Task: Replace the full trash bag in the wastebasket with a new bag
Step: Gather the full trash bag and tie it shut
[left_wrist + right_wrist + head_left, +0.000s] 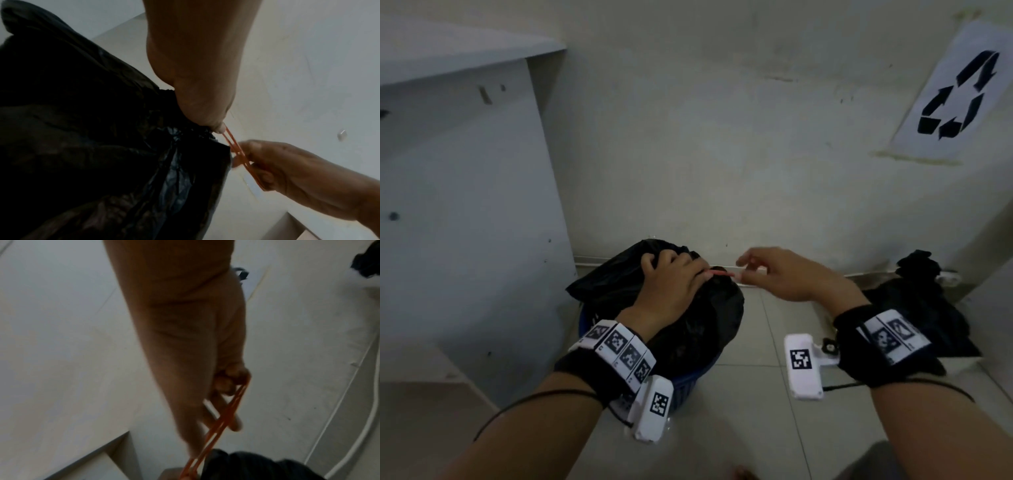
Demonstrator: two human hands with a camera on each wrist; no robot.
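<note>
A full black trash bag [688, 329] sits in a blue wastebasket [690, 383] on the floor. My left hand [671, 281] grips the bunched neck of the bag [179, 138] from above. An orange rubber band [722, 273] stretches from that neck to my right hand [774, 274], which pinches it and pulls it taut to the right. The band [238, 151] runs as two strands from my left thumb to the right hand's fingers [265, 177]. In the right wrist view the rubber band [218, 426] leads down to the bag [257, 467].
A second black bag [921, 301] lies crumpled on the tiled floor at the right by the wall. A white cabinet [465, 205] stands close on the left. A recycling sign [959, 96] hangs on the wall.
</note>
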